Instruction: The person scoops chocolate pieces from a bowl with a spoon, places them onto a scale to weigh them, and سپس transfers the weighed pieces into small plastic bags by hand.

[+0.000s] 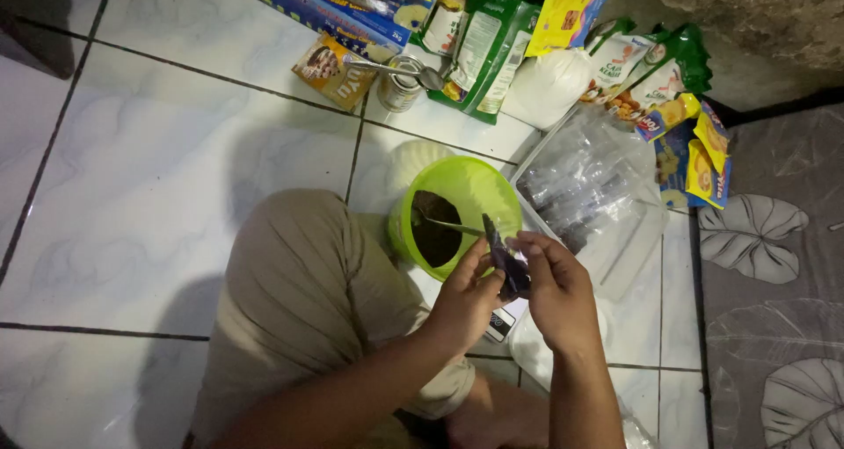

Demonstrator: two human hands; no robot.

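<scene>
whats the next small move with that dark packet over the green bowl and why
Probably tip the small dark sachet further over the lime-green plastic bowl: both hands, left and right, pinch it at the rim, and dark powder already lies inside.

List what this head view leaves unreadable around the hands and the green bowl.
- Small dark packet: its opening is covered by the left hand and right hand.
- Green bowl: dim light hides what the dark contents are.
- Flat white object under the hands: mostly covered.
- Clear bag: dark contents blurred.
</scene>
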